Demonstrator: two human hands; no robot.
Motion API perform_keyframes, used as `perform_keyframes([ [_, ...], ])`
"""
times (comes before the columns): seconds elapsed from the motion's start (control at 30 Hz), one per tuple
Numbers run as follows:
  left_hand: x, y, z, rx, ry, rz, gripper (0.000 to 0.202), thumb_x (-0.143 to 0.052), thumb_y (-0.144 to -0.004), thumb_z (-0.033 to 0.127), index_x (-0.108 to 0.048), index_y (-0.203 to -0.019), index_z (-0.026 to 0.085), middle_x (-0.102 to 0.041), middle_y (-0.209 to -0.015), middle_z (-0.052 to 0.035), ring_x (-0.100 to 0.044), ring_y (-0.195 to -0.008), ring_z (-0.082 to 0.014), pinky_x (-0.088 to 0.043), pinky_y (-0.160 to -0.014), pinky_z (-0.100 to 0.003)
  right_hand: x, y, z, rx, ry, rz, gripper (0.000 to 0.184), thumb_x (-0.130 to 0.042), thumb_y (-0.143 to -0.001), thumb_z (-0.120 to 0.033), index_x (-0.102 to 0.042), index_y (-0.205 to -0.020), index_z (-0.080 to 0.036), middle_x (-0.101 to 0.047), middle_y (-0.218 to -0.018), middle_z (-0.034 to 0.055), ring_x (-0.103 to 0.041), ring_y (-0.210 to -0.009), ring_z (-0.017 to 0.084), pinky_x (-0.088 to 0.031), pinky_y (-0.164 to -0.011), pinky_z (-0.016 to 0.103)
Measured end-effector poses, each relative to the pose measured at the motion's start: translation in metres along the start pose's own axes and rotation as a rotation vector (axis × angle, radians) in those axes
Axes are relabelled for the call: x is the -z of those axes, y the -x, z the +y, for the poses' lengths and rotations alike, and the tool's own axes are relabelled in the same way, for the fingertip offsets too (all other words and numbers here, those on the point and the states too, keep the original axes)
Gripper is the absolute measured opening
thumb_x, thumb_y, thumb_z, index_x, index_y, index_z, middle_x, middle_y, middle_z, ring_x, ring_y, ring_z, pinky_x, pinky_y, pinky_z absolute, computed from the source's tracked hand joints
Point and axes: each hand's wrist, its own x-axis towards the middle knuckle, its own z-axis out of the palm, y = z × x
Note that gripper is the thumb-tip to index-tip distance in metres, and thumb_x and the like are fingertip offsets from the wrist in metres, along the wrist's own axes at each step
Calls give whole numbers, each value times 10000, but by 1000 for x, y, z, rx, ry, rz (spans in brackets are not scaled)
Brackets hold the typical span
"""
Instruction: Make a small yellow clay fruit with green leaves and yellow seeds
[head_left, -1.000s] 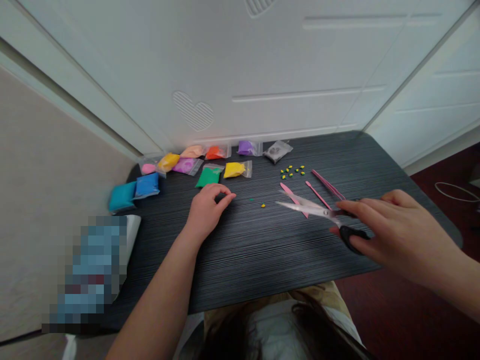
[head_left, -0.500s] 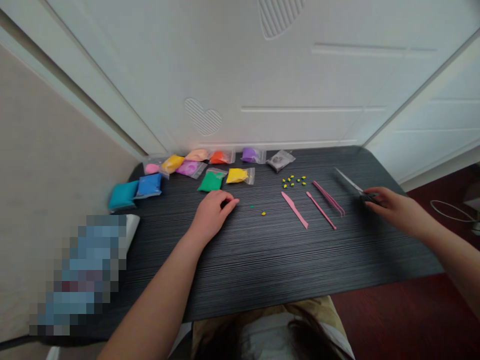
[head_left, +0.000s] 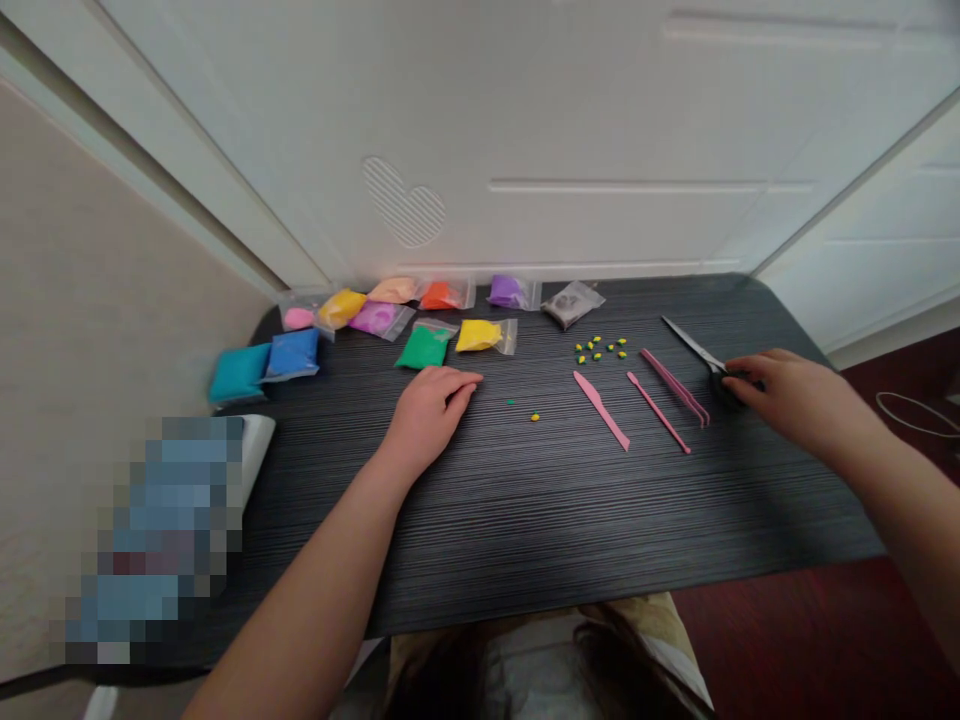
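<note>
A white door [head_left: 525,120] is standing behind a dark table [head_left: 525,520] that is filling the middle of the view. The left hand [head_left: 431,405] is lying palm down on the table, fingers loosely spread and flat, just in front of a green bag [head_left: 424,347]. The right hand [head_left: 795,400] is reaching in at the right edge, fingertips touching the black handle of the scissors [head_left: 694,347]; whether it is gripping them cannot be told. The scissors are lying on the table, blades pointing away toward the door. More coloured bags [head_left: 390,318] are lining the far left edge. Three pink tools [head_left: 601,410] are lying between the hands, left of the scissors. Small yellow-green beads [head_left: 600,349] are sitting just beyond them, and two loose bits [head_left: 535,417] are lying near the left hand.
</note>
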Motion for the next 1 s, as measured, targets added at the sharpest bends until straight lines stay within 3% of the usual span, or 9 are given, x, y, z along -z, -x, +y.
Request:
perform_keyframes([
  [0.13,-2,0,3,63,-7,34,229,-489,-816,274,-628,-978,194,-663,-920,-40,-581,-872,-171,-460,-817,-321,15,-5,-49,-27,-49,128,292,-448,-843,-372,-633,-967,-183,-619,-970,104,-582,-825,223,-401,-693,327],
  [0.23,-2,0,6,88,-19,69,190,-512,-806,269,-629,-934,193,-659,-886,-26,-583,-842,-158,-461,-797,-294,22,-13,-106,146,-294,185,188,-501,-827,-313,-629,-921,-212,-627,-925,38,-580,-814,161,-420,-721,274],
  [0.33,-1,0,8,45,-38,89,144,-527,-801,262,-636,-859,188,-654,-856,-17,-573,-854,-156,-447,-813,-293,18,-23,-153,325,-416,110,170,-476,-844,-256,-627,-899,-201,-624,-895,33,-568,-860,161,-414,-792,286],
  [0.4,0,0,9,20,-59,114,131,-539,-797,260,-639,-839,187,-643,-847,-19,-563,-870,-161,-439,-827,-305,10,-27,-171,364,-421,36,172,-463,-849,-253,-624,-885,-203,-618,-888,34,-566,-851,172,-414,-779,305],
  [0.53,0,2,10,-10,-77,123,120,-552,-788,257,-641,-843,197,-622,-845,-19,-556,-868,-167,-443,-810,-317,-9,-27,-179,354,-421,-61,159,-471,-842,-269,-598,-906,-197,-614,-876,41,-559,-848,189,-414,-801,343],
  [0.67,0,2,11,-40,-72,96,118,-547,-791,245,-641,-846,197,-617,-849,-19,-555,-859,-165,-440,-811,-318,-20,-23,-178,329,-415,-71,158,-486,-831,-294,-582,-900,-190,-615,-874,48,-557,-815,188,-383,-888,394],
  [1.0,1,3,14,-46,-65,84,109,-558,-786,228,-641,-846,190,-610,-850,-15,-552,-858,-155,-439,-809,-302,-23,-23,-182,372,-391,-94,137,-481,-832,-251,-592,-881,-185,-619,-871,38,-553,-795,172,-412,-752,321],
])
